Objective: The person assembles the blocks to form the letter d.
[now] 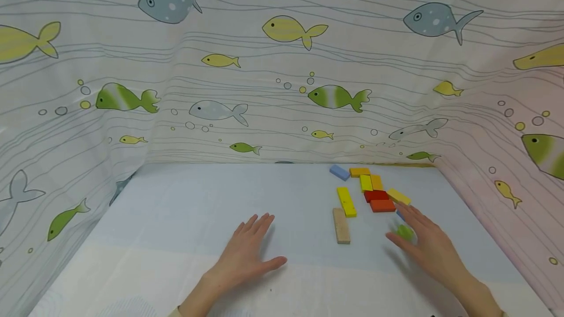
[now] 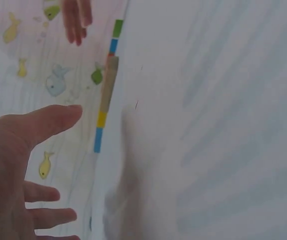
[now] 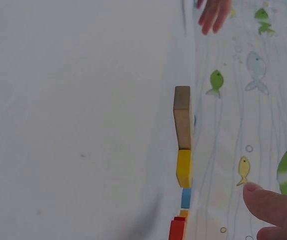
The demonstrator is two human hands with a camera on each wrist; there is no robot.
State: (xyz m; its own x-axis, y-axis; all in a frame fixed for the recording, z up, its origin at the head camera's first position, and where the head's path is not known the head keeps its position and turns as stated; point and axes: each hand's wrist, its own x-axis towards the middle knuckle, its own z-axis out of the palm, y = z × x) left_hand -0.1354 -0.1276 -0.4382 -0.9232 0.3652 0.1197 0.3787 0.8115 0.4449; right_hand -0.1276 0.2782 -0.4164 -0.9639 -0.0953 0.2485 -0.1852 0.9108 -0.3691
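My left hand hovers over the table's front middle, fingers straight and thumb spread, holding nothing. On the right, my right hand is held above the table with its fingers extended. Beside its thumb shows a green block, and a blue block is partly hidden behind its fingers. Between the hands lies a plain wooden block, touching or nearly touching a long yellow block. A red-orange block lies near a dark red block. A pale yellow block appears just beyond my right fingertips.
Farther back lie a periwinkle blue block, an orange block, a small yellow block and another orange block. A fish-patterned curtain surrounds the back and sides of the pale table.
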